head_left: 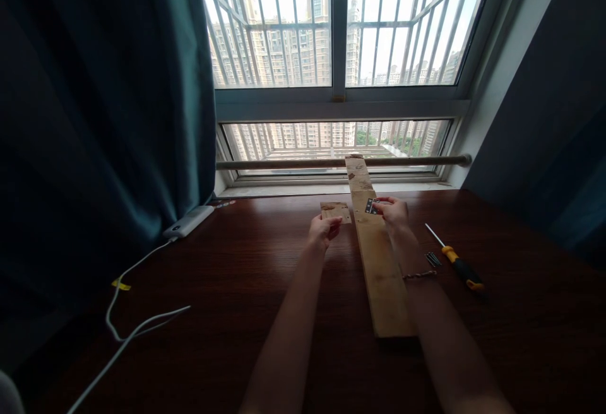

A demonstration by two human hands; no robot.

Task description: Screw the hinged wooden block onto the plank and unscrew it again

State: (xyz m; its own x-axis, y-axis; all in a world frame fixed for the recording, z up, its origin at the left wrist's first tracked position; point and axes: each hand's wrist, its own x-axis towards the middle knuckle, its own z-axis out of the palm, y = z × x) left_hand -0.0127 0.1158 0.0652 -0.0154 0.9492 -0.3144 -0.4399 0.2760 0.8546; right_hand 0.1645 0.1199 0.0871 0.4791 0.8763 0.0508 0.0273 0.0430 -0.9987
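Note:
My left hand (pixel 326 231) is closed on a small, flat wooden block (pixel 335 210), held just left of a long wooden plank (pixel 381 275). Between the fingers of my right hand (pixel 394 210) is a small dark metal hinge (pixel 371 206) with light holes, above the plank's surface. The plank runs away from me across the table, its far end near the window rail. Right of my right wrist lie several screws (pixel 432 259). Beyond them is a screwdriver (pixel 460 266) with a black and yellow handle, its shaft pointing away from me.
The dark reddish wooden table (pixel 227 288) reaches the window sill. A white power strip (pixel 189 221) with a white cable (pixel 111 313) lies at the left, by a blue curtain (pixel 189 86). A metal rail (pixel 288 164) crosses in front of the barred window.

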